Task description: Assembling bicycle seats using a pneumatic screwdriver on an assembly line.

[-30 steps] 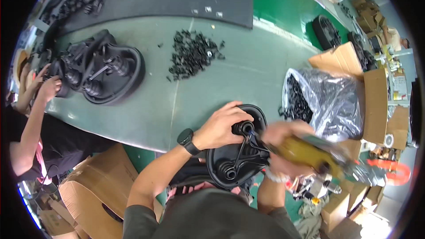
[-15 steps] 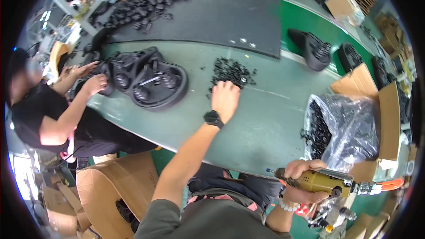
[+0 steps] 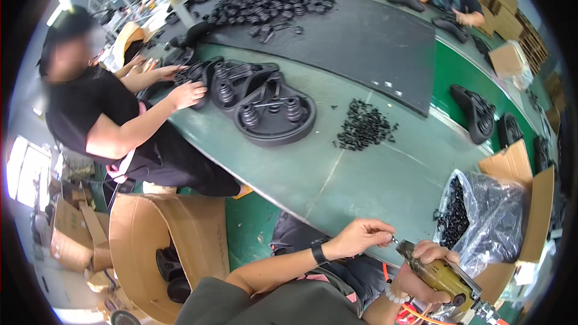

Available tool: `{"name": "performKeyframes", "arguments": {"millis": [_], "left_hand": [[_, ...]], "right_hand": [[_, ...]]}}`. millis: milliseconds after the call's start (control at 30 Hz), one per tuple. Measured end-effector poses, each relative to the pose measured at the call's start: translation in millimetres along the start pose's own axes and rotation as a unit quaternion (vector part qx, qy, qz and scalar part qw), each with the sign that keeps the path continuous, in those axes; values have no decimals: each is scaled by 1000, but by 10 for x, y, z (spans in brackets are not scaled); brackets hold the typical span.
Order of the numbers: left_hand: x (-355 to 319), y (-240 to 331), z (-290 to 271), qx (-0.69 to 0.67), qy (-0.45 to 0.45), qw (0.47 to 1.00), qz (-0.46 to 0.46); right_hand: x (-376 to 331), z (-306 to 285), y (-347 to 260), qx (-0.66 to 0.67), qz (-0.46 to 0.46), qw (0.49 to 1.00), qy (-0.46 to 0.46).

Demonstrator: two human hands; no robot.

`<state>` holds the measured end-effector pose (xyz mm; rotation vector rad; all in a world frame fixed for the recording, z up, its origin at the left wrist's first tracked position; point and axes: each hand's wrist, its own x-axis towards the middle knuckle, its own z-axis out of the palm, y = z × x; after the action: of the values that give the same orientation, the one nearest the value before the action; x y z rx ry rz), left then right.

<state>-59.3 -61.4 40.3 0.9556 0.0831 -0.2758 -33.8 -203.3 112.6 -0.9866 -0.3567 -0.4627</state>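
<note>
Gripping a yellow-brown power driver [image 3: 442,278] in the right hand [image 3: 415,281], with fingers wrapped around its body, at the near right, by the near edge of the counter [image 3: 361,186]. Tilted, with its tip pointing left and far. Reaching over to that tip with the left hand [image 3: 360,238], with thumb and forefinger narrowed nearly together; too small to tell whether holding a tiny part there.

Crowding the right side, just beside the driver: an open cardboard box [image 3: 539,213], with a clear plastic bag [image 3: 497,207] and small black parts [image 3: 454,216] spilling at its left. Well apart from both hands, farther in: a loose heap of dark fasteners [image 3: 366,126]. To the left of that, a cluster of black molded housings [image 3: 277,117] with ribbed bellows, taking up counter space before a co-worker [image 3: 99,108]. Across the far side, a dark mat [image 3: 361,54] under a pile of black ribbed pieces [image 3: 265,3] at the far left. Near left, beside the counter: a large open carton [image 3: 198,235].
</note>
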Motion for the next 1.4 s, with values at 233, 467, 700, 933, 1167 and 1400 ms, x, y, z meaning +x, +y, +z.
{"name": "performKeyframes", "arguments": {"millis": [233, 467, 700, 933, 1167, 1400], "left_hand": [[-214, 48, -130, -100, -1, 994, -46], [-351, 107, -175, -86, 16, 996, -17], [-799, 189, -313, -120, 80, 985, 97], [-921, 244, -327, -96, 86, 987, 93], [-1082, 455, -1458, -3, 409, 885, 223], [-295, 1026, -2182, 5, 564, 823, 70]], "right_hand": [[-75, 252, -7, 3, 47, 998, 44], [-52, 686, -29, -39, 67, 989, 128], [-172, 1013, 107, 63, 154, 983, 76], [-182, 1031, 146, 78, 155, 982, 73], [-215, 790, 5, 74, 197, 978, -16], [-350, 395, -276, 42, 163, 983, 75]]}}
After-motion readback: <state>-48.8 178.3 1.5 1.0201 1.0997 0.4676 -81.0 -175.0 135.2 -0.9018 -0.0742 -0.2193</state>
